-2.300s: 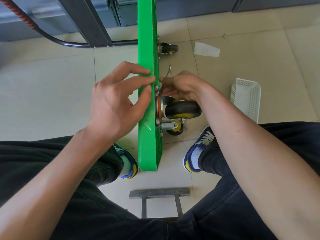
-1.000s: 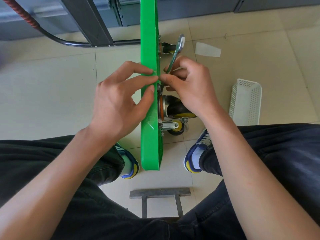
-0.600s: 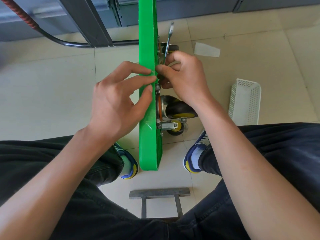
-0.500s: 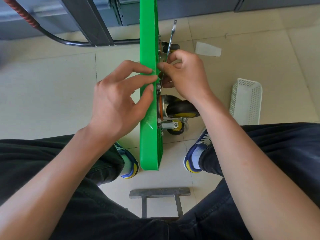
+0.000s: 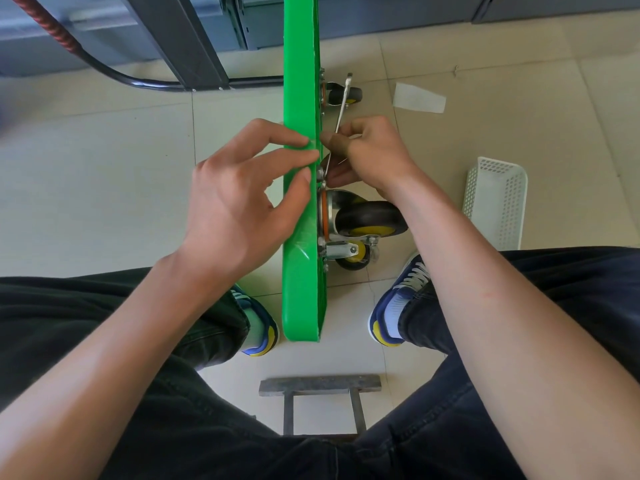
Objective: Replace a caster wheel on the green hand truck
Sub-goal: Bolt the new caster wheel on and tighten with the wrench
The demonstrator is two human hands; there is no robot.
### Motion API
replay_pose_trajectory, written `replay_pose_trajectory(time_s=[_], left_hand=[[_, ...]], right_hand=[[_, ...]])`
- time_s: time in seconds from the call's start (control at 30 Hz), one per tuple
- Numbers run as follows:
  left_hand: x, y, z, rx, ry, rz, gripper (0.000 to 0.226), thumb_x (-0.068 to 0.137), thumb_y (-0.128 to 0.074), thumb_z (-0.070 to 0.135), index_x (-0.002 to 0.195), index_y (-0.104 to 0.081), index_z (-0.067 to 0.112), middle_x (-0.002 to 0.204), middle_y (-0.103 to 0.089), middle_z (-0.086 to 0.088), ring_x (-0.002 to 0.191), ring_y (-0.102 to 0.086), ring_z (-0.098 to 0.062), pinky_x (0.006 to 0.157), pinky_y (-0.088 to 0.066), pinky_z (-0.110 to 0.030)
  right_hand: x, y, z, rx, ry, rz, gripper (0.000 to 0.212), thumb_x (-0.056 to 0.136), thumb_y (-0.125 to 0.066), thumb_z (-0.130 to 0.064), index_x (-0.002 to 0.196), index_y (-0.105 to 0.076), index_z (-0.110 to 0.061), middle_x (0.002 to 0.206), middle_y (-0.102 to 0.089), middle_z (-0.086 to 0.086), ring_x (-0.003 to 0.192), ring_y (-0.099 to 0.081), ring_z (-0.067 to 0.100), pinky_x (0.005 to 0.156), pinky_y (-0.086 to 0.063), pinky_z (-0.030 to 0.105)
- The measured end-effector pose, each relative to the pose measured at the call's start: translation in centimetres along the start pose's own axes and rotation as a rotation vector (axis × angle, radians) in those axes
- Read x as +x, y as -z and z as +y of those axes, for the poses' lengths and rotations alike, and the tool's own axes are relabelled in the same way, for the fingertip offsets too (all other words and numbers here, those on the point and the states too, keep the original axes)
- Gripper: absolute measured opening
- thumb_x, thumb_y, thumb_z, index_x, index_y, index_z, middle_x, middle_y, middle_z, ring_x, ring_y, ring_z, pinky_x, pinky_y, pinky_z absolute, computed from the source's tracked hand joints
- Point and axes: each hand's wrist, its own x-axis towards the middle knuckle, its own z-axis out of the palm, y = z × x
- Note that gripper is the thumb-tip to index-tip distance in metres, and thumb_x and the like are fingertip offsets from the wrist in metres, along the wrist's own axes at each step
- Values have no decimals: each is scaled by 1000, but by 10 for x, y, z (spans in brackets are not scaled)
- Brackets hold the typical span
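Green hand truck deck [image 5: 300, 237] standing on edge on the tiled floor [image 5: 104, 188], its thin rim running from the top of the view down to a rounded corner between the person's two shoes. Left hand [image 5: 239, 206] on the deck's left face: index and middle fingertips lie over the rim, thumb presses the face just below, fingers nearly straight and enclosing nothing. Right hand [image 5: 370, 154] on the wheel side, its grip clamped on the shaft of a slim metal wrench [image 5: 343, 102]; the wrench's lower end sits at the mounting hardware just above the near caster wheel [image 5: 370, 218], and its upper end rises past the far caster [image 5: 343, 93]. The near caster wheel, black tyre with yellow hub, projects rightward from the deck on a chrome fork; a smaller caster [image 5: 356, 256] sits just below it. Open floor lies left of the deck. To the right, a white perforated basket [image 5: 495, 202] stands near the right forearm, apart from the casters; a pale paper scrap [image 5: 417, 98] lies farther off. A grey stool frame [image 5: 320, 384] shows between the knees.
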Motion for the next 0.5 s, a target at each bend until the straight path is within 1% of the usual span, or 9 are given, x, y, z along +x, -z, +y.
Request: replay_pose_trajectory(time_s=[0.13, 0.23, 0.3, 0.4, 0.43, 0.47, 0.5], left_hand=[[0, 0, 0, 12, -5, 2, 20, 97, -62, 19, 106, -79, 14, 113, -70, -2, 87, -68, -21, 64, -56, -42], [1, 0, 0, 15, -11, 2, 20, 98, -61, 19, 106, -79, 14, 113, -70, -2, 86, -69, -22, 64, -56, -42], [1, 0, 0, 20, -12, 5, 20, 98, -61, 20, 105, -79, 14, 113, -70, -2, 87, -69, -22, 64, -56, -42], [2, -1, -1, 14, -14, 10, 20, 98, -62, 19, 105, -79, 13, 112, -70, -2, 86, -69, -22, 64, -56, -42], [2, -1, -1, 14, -15, 9, 20, 98, -62, 19, 105, -79, 13, 113, -70, -3, 87, -69, -22, 64, -56, -42], [2, -1, -1, 17, -16, 7, 20, 98, -61, 19, 105, -79, 13, 113, -70, -3, 87, -69, -22, 64, -56, -42], [1, -1, -1, 19, -18, 6, 20, 98, -61, 19, 105, -79, 13, 113, -70, -3, 88, -69, -22, 64, -56, -42]], right_hand=[[5, 1, 2, 22, -65, -44, 33, 99, -68, -22, 108, -64, 9, 75, -71, 18, 69, -76, 33, 69, -65, 43], [10, 1, 5, 46, -140, -95, 29, 99, -68, -22, 105, -64, 6, 79, -72, 19, 65, -75, 26, 64, -64, 33], [14, 1, 8, 27, -201, -130, 27, 100, -67, -24, 97, -65, 3, 74, -72, 14, 61, -72, 19, 59, -61, 27], [20, 2, 15, 45, -310, -180, 23, 100, -66, -23, 92, -65, -2, 66, -73, 7, 62, -69, 16, 53, -56, 23], [23, 2, 17, 67, -356, -206, 21, 101, -65, -23, 91, -64, -4, 68, -73, 7, 64, -69, 16, 55, -57, 23], [26, 3, 20, 85, -401, -237, 21, 101, -64, -23, 90, -64, -5, 74, -73, 7, 68, -68, 16, 63, -59, 24], [28, 3, 23, 93, -444, -269, 21, 102, -62, -24, 90, -65, -6, 83, -73, 8, 74, -67, 17, 75, -59, 28]])
